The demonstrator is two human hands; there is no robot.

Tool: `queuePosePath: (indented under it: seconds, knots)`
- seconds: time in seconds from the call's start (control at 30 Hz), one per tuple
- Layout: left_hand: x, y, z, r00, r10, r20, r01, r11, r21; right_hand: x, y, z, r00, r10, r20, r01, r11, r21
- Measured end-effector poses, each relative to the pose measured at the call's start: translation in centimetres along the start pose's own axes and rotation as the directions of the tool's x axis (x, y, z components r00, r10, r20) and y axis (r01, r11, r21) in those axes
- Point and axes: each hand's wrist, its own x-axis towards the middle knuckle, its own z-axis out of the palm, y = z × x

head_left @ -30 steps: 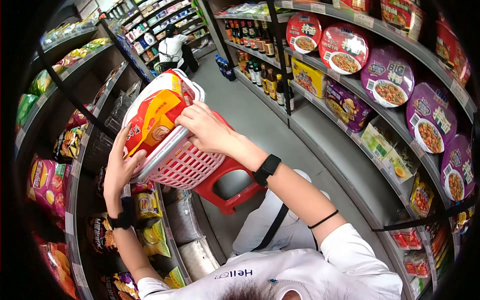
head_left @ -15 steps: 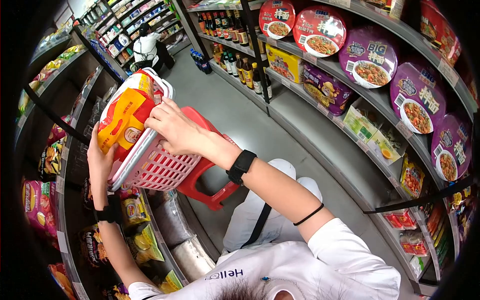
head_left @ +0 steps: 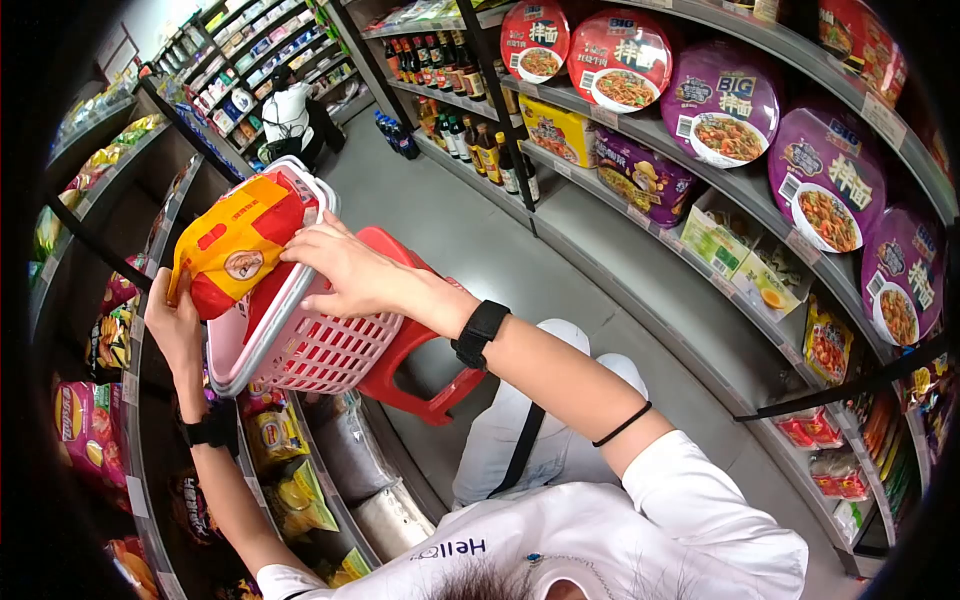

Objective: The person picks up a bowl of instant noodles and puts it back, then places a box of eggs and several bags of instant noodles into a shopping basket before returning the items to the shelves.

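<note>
A pink plastic lattice basket (head_left: 310, 350) is sitting tilted on a red plastic stool (head_left: 425, 375) at about nine o'clock in the view. A glossy orange-yellow and red snack bag (head_left: 235, 250) with a small round picture on its front is lying across the basket's open top, hiding most of the inside. The left hand (head_left: 172, 325) is gripping the bag's end at eight o'clock, closed around it, while the right hand (head_left: 345, 272) is lying over the bag's end at three o'clock, fingers barely bent and thumb hidden, so a grip cannot be told.
</note>
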Motion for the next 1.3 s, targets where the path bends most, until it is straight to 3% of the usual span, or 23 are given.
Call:
queuePosePath:
  seconds: [0.1, 0.17, 0.2, 0.23, 0.33, 0.37, 0.4, 0.5, 0.53, 0.67, 0.7, 0.77, 0.8, 0.87, 0.97, 1.1, 1.13, 1.23, 1.3]
  knots:
    - [0.7, 0.7, -1.9, 0.963, 0.249, -0.106, -0.231, 0.96, 0.158, 0.6, -0.6, 0.3, 0.991, 0.099, -0.089, -0.088, 0.989, 0.123]
    - [0.9, 1.2, -3.4, 0.96, 0.227, -0.161, -0.204, 0.968, 0.147, 1.5, -2.1, 0.0, 0.976, 0.176, -0.126, -0.145, 0.965, 0.22]
    - [1.0, 1.4, -4.1, 0.927, 0.311, -0.209, -0.271, 0.942, 0.199, 2.0, -3.2, -0.3, 0.965, 0.208, -0.157, -0.158, 0.947, 0.28]
    - [0.8, 1.8, -5.0, 0.952, 0.221, -0.21, -0.182, 0.964, 0.192, 2.6, -4.1, -0.6, 0.952, 0.241, -0.186, -0.169, 0.926, 0.339]
    - [-0.2, 3.1, -7.4, 0.9, 0.3, -0.317, -0.241, 0.947, 0.212, 4.1, -5.8, -1.8, 0.883, 0.402, -0.244, -0.261, 0.851, 0.456]
    - [-0.6, 5.0, -8.1, 0.873, 0.376, -0.31, -0.325, 0.923, 0.205, 4.3, -6.0, -1.9, 0.853, 0.455, -0.258, -0.286, 0.819, 0.497]
    - [-0.8, 6.1, -8.7, 0.852, 0.412, -0.324, -0.349, 0.907, 0.237, 4.6, -5.5, -1.9, 0.865, 0.392, -0.312, -0.25, 0.877, 0.41]
    - [-1.1, 9.0, -10.0, 0.779, 0.509, -0.367, -0.42, 0.857, 0.297, 4.5, -5.9, -4.8, 0.908, 0.381, -0.173, -0.234, 0.805, 0.545]
    - [-1.2, 9.9, -10.0, 0.752, 0.533, -0.388, -0.439, 0.844, 0.309, 4.2, -6.8, -6.4, 0.924, 0.342, -0.17, -0.231, 0.854, 0.465]
    - [-0.7, 13.2, -8.1, 0.656, 0.59, -0.471, -0.557, 0.799, 0.225, 2.1, -6.3, -11.9, 0.96, 0.203, -0.193, -0.101, 0.894, 0.437]
    - [-0.6, 14.8, -6.9, 0.595, 0.629, -0.5, -0.622, 0.755, 0.208, 0.9, -6.7, -14.0, 0.964, 0.188, -0.187, -0.101, 0.912, 0.398]
    - [-1.2, 19.4, -4.4, 0.591, 0.643, -0.487, -0.676, 0.724, 0.135, -2.4, -8.4, -16.6, 0.893, 0.267, -0.361, -0.087, 0.891, 0.445]
    - [-1.9, 22.1, -3.2, 0.633, 0.625, -0.457, -0.693, 0.72, 0.024, -4.3, -9.0, -18.2, 0.864, 0.332, -0.378, -0.185, 0.908, 0.376]
    - [-2.2, 24.0, 0.3, 0.627, 0.637, -0.449, -0.757, 0.635, -0.155, -8.5, -9.4, -20.8, 0.792, 0.423, -0.441, -0.335, 0.904, 0.266]
    - [-3.4, 25.6, 7.5, 0.674, 0.586, -0.45, -0.737, 0.494, -0.461, -13.7, -10.0, -22.3, 0.632, 0.533, -0.563, -0.522, 0.829, 0.199]
    - [-6.7, 26.9, 17.6, 0.865, 0.473, -0.167, -0.42, 0.503, -0.755, -19.5, -7.0, -21.7, 0.464, 0.587, -0.663, -0.607, 0.756, 0.245]
    - [-7.7, 26.9, 20.0, 0.891, 0.451, -0.047, -0.311, 0.532, -0.787, -21.3, -5.4, -21.5, 0.453, 0.576, -0.681, -0.66, 0.729, 0.178]
    - [-10.9, 26.7, 27.8, 0.923, 0.378, 0.07, -0.157, 0.536, -0.829, -26.4, -0.1, -20.7, 0.429, 0.555, -0.713, -0.752, 0.656, 0.058]
    - [-12.5, 26.1, 31.2, 0.895, 0.386, 0.221, -0.065, 0.604, -0.794, -30.1, 3.3, -19.9, 0.312, 0.608, -0.73, -0.875, 0.483, 0.028]
